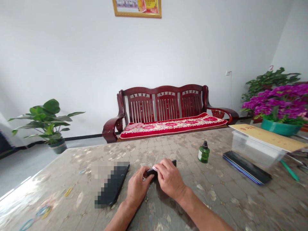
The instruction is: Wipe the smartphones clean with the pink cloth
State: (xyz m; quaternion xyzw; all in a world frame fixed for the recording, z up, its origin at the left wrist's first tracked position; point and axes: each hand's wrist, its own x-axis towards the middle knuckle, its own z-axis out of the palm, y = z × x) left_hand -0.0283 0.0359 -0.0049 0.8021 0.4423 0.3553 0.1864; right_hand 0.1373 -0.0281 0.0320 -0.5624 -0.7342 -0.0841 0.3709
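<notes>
Head view, lower centre of the frame. The left hand (137, 187) and the right hand (169, 178) meet over a small dark phone (160, 168) lying flat on the patterned table (216, 192). The left hand's fingers curl against the phone's near-left end. The right hand is closed over its middle, pressing a small pale pad (155, 167) to the top face with the fingertips; how firmly either hand grips cannot be told. Only the phone's far right corner and a short strip by the pad show.

To the left lies a second dark device (113, 187), partly blurred. Right of centre stands a small green bottle (204, 153) with a black cap, near the hands but apart from them. Further right, a stack of dark phones (246, 166) lies beside a clear plastic box (257, 149). Coloured rubber bands (43, 211) lie at the lower left.

Risks, as judged: the glossy tabletop gives little friction, so sideways pressure could make the phone skid from under the hands. A wide sweep of the right forearm could tip the narrow bottle.
</notes>
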